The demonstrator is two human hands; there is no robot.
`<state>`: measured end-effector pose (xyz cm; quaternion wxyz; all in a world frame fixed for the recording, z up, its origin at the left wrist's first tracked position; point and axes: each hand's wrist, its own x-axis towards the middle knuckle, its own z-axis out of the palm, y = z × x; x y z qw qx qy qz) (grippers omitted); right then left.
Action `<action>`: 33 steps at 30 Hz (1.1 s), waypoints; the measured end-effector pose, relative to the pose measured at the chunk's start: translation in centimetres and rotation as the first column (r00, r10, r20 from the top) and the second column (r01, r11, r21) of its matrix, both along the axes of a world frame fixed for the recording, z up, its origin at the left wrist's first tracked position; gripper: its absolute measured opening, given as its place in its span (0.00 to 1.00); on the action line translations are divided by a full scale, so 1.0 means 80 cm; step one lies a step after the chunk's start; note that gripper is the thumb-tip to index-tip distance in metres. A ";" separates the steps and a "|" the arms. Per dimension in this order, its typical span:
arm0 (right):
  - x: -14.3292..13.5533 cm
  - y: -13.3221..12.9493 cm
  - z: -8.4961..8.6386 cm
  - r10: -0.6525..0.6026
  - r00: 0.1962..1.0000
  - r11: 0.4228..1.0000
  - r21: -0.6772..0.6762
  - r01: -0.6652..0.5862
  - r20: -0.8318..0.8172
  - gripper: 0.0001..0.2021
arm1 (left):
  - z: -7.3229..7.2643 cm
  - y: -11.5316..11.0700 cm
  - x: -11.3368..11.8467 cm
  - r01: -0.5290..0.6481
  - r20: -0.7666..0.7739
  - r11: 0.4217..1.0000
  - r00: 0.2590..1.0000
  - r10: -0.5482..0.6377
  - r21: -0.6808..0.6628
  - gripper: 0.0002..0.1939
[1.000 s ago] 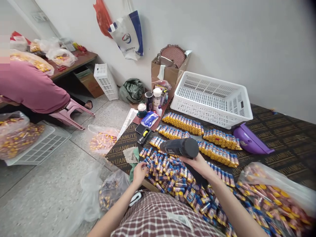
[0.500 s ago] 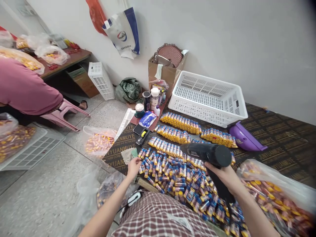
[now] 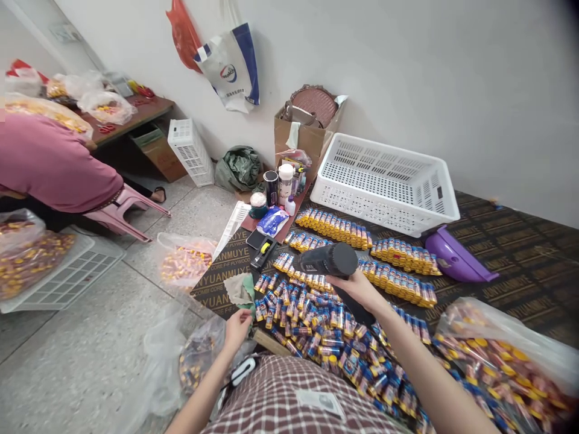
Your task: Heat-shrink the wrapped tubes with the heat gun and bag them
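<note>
above the tubes (image 3: pixel 332 316), the black blower (image 3: pixel 323 260), farther left than half a second ago, sits gripped in the right hand (image 3: pixel 359 290), while the left hand (image 3: pixel 237 328), pinched narrow, contents unclear, is at the table edge (image 3: pixel 210 301), with floor (image 3: pixel 140 295) beyond.

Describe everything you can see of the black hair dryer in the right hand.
The black hair dryer has a thick, cylindrical barrel that looks like matte plastic, with pale lettering on its side, too small to read, and a rounded cap at the rear. A black handle slants down from the barrel, and the right hand grips it near where they join. The barrel lies roughly crosswise, its front end toward the picture's left, over the small blue-and-yellow tubes. Whether it is running cannot be seen.
</note>
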<state>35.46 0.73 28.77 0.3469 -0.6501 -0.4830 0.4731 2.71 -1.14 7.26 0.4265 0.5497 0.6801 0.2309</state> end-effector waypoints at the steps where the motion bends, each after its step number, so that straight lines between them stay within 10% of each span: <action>1: 0.007 -0.007 0.002 -0.013 1.000 1.000 -0.007 0.014 0.026 0.21 | -0.003 -0.002 -0.001 0.005 0.005 1.000 1.000 -0.005 -0.007 0.09; 16: 0.135 -0.127 0.007 -0.340 0.934 0.931 -0.100 0.350 0.107 0.20 | 0.017 0.030 0.045 0.153 0.102 0.988 0.983 -0.152 -0.007 0.13; 33: 0.014 -0.011 -0.005 -0.113 0.973 0.992 -0.078 0.100 -0.200 0.19 | 0.012 0.007 0.034 0.130 0.046 0.990 0.991 -0.128 -0.049 0.10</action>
